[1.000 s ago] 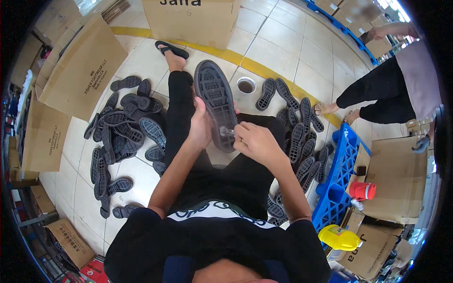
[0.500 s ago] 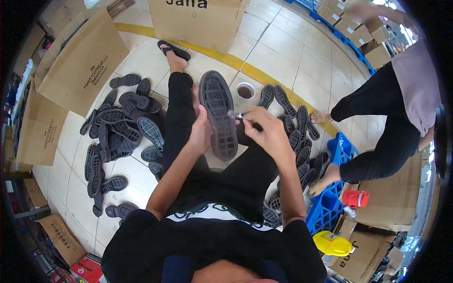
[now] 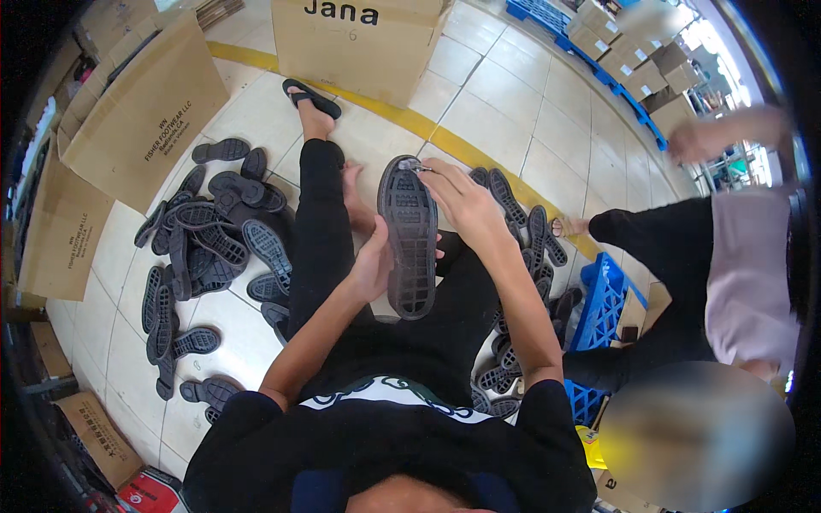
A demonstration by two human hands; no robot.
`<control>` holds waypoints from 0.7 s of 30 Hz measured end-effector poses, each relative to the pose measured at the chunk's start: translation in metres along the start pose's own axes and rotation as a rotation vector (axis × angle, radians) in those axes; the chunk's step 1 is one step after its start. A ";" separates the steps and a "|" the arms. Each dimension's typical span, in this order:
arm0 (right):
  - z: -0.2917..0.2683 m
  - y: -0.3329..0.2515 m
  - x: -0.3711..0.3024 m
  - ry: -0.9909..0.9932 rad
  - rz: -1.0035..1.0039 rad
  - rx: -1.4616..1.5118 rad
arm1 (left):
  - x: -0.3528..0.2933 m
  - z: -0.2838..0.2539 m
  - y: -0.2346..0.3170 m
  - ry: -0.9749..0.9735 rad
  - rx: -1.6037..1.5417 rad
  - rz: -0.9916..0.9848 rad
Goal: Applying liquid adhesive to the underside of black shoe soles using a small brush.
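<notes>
A black shoe sole (image 3: 412,256) stands lengthwise over my lap, its gridded, hollowed side facing up. My left hand (image 3: 373,261) grips it by the left edge, thumb along the side and fingertips showing past the right edge. Closed around a small brush (image 3: 417,167), my right hand (image 3: 466,203) is at the sole's far end. The pale brush tip touches the recess there; most of the handle is hidden by my fingers.
Several black soles (image 3: 201,231) lie piled on the tiles at left, and more soles (image 3: 537,235) at right. Cardboard boxes (image 3: 158,120) stand at left and ahead. A person (image 3: 748,265) is close on the right, beside a blue plastic pallet (image 3: 599,303).
My right hand has carried the brush from the sole's middle right edge up to its far end. The sole has shifted slightly right and nearer. The person at right has leaned in.
</notes>
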State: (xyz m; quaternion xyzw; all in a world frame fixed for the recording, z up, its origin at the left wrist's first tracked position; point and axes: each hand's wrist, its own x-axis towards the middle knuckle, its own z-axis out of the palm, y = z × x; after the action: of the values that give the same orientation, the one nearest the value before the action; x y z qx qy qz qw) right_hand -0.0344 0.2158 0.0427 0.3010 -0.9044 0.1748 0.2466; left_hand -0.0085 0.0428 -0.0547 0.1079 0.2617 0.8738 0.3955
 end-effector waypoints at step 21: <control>0.021 -0.034 -0.031 -0.309 0.029 -0.324 | -0.005 -0.010 0.008 0.295 0.019 0.030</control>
State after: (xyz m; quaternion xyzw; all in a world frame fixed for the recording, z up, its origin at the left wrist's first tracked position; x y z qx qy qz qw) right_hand 0.0019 0.1945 0.0141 0.2678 -0.9519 -0.0174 0.1478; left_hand -0.0140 0.0313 -0.0584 -0.0139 0.3234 0.8835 0.3386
